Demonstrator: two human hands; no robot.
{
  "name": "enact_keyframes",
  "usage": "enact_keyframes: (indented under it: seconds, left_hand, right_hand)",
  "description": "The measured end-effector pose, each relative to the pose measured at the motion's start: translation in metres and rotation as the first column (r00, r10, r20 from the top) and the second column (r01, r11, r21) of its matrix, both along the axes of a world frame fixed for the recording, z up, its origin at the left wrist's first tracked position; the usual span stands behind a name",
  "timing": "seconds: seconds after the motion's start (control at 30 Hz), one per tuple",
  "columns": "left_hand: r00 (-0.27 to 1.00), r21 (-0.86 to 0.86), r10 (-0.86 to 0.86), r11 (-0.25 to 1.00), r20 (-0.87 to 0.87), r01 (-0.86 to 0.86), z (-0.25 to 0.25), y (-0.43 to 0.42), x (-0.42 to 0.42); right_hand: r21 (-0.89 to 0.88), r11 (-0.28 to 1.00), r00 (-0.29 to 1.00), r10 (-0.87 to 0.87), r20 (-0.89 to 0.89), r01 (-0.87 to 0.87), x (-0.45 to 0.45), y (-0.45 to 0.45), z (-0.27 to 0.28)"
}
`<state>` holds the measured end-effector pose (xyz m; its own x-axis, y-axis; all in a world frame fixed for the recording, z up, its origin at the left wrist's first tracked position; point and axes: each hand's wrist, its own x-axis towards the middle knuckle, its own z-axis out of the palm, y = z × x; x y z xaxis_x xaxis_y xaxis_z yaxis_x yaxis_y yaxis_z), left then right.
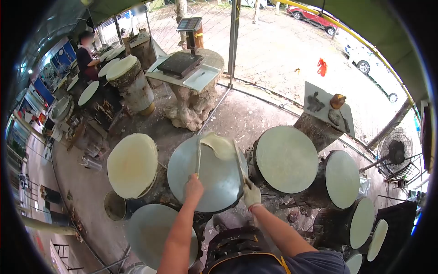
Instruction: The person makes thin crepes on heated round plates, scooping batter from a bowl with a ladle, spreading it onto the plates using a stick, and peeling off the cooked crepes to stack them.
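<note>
A wide round grey griddle (207,189) lies in front of me. Over its far part hangs a thin cream-coloured crepe (220,147), drawn out into narrow strips along both sides. My left hand (194,188), bare and closed, grips the near end of the left strip. On the right, my right hand (252,194) wears a pale glove and closes around the near end of the other strip, at the griddle's right edge. The crepe's far edge is curled and appears raised off the metal.
Pale sheets cover griddles to the left (132,165) and right (287,160). Another griddle (159,235) sits at lower left, near a metal bucket (115,205). Beyond stand a stone table (212,59) with a scale (180,64), a fan (396,153) and another person (84,57).
</note>
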<state>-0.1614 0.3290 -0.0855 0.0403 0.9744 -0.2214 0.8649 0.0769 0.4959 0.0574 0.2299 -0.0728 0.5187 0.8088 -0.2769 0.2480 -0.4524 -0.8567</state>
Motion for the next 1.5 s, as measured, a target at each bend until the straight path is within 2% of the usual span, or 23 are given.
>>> enact_keyframes:
  seconds: [0.03, 0.07, 0.13, 0.17, 0.27, 0.3, 0.4, 0.43, 0.53, 0.57, 0.67, 0.7, 0.73, 0.8, 0.9, 1.03, 1.07, 1.13, 1.23, 1.33, 1.37, 1.4, 1.5]
  left_hand:
    - [1.0, -0.005, -0.004, 1.0, -0.011, 0.003, 0.0, 0.0, -0.009]
    - [1.0, -0.017, -0.01, 1.0, -0.028, 0.01, -0.001, -0.003, -0.017]
    - [0.999, -0.013, -0.006, 1.0, -0.053, 0.006, -0.007, -0.002, -0.027]
    - [0.998, -0.012, -0.004, 1.0, -0.067, 0.003, -0.006, -0.004, -0.029]
    - [0.993, 0.08, -0.008, 0.997, -0.115, 0.017, 0.013, -0.013, -0.042]
    - [0.994, 0.086, 0.001, 0.996, -0.112, 0.009, 0.013, -0.013, -0.049]
    - [0.99, 0.099, 0.015, 0.995, -0.141, -0.001, 0.008, -0.02, -0.066]
    - [0.985, 0.099, 0.012, 0.995, -0.175, 0.005, 0.007, -0.024, -0.07]
    - [0.976, 0.092, 0.036, 0.996, -0.214, -0.016, 0.014, -0.038, -0.085]
    - [0.976, 0.089, 0.049, 0.996, -0.213, -0.03, 0.016, -0.041, -0.09]
    - [0.967, 0.124, 0.095, 0.99, -0.235, -0.067, 0.014, -0.048, -0.114]
    - [0.969, 0.14, 0.079, 0.989, -0.232, -0.047, 0.012, -0.051, -0.117]
    - [0.971, 0.157, 0.065, 0.987, -0.228, -0.029, 0.018, -0.056, -0.117]
    - [0.975, 0.2, 0.049, 0.98, -0.218, -0.004, 0.02, -0.065, -0.122]
    - [0.977, 0.244, 0.056, 0.97, -0.207, -0.004, 0.014, -0.074, -0.138]
    - [0.972, 0.15, 0.069, 0.988, -0.223, -0.035, 0.033, -0.088, -0.145]
    - [0.973, 0.119, 0.049, 0.993, -0.227, -0.023, 0.039, -0.088, -0.143]
    - [0.977, 0.149, 0.047, 0.989, -0.206, -0.016, 0.031, -0.097, -0.148]
    - [0.976, 0.143, 0.123, 0.985, -0.18, -0.098, 0.026, -0.114, -0.157]
    - [0.973, 0.128, 0.149, 0.984, -0.175, -0.128, 0.031, -0.122, -0.156]
    - [0.974, 0.122, 0.138, 0.986, -0.181, -0.117, 0.033, -0.127, -0.156]
    - [0.976, 0.119, 0.147, 0.985, -0.163, -0.128, 0.035, -0.131, -0.151]
    - [0.979, 0.15, 0.179, 0.975, -0.101, -0.163, 0.044, -0.144, -0.142]
  right_hand:
    - [0.075, 0.978, 0.922, -0.157, -0.354, 0.195, -0.017, -0.004, -0.032]
    - [-0.109, 0.994, 0.999, -0.035, -0.012, 0.034, -0.025, -0.007, -0.025]
    - [0.183, 0.962, 0.98, 0.196, 0.043, -0.201, -0.035, 0.018, -0.068]
    - [-0.13, 0.975, 0.958, 0.143, -0.247, -0.179, -0.041, 0.032, -0.002]
    - [0.043, 0.995, 0.928, 0.1, -0.359, -0.091, -0.022, 0.028, -0.018]
    - [0.094, 0.995, 0.942, 0.008, -0.336, 0.025, -0.024, 0.018, -0.015]
    - [0.015, 0.999, 0.997, 0.038, -0.065, -0.037, -0.05, 0.02, -0.065]
    - [0.048, 0.969, 0.969, 0.242, 0.045, -0.244, -0.053, 0.031, -0.048]
    - [-0.075, 0.981, 0.783, 0.096, -0.614, -0.179, -0.043, 0.049, -0.009]
    - [0.081, 0.986, 0.791, 0.165, -0.589, -0.145, -0.034, 0.047, -0.04]
    - [0.041, 0.999, 0.936, -0.014, -0.352, 0.03, -0.041, 0.034, -0.057]
    - [0.006, 0.997, 0.994, 0.077, -0.073, -0.077, -0.052, 0.037, -0.059]
    - [0.079, 0.977, 0.98, 0.194, 0.048, -0.198, -0.065, 0.046, -0.03]
    - [-0.209, 0.921, 0.899, 0.239, -0.366, -0.33, -0.065, 0.071, -0.005]
    - [0.05, 0.952, 0.841, 0.292, -0.455, -0.303, -0.037, 0.064, -0.014]
    - [0.028, 0.988, 0.975, 0.151, -0.163, -0.149, -0.061, 0.052, -0.028]
    - [0.012, 0.953, 0.948, 0.299, 0.11, -0.302, -0.069, 0.061, -0.027]
    - [-0.101, 0.895, 0.869, 0.387, -0.309, -0.435, -0.069, 0.079, -0.022]
    - [0.029, 0.888, 0.796, 0.425, -0.43, -0.458, -0.032, 0.074, -0.023]
    - [0.071, 0.989, 0.819, 0.146, -0.555, -0.128, -0.029, 0.075, -0.062]
    - [0.034, 0.966, 0.836, 0.238, -0.494, -0.255, -0.044, 0.075, -0.036]
    - [-0.073, 0.868, 0.871, 0.489, -0.045, -0.491, -0.056, 0.077, 0.0]
    - [-0.012, 0.784, 0.755, 0.593, -0.28, -0.621, -0.052, 0.087, -0.002]
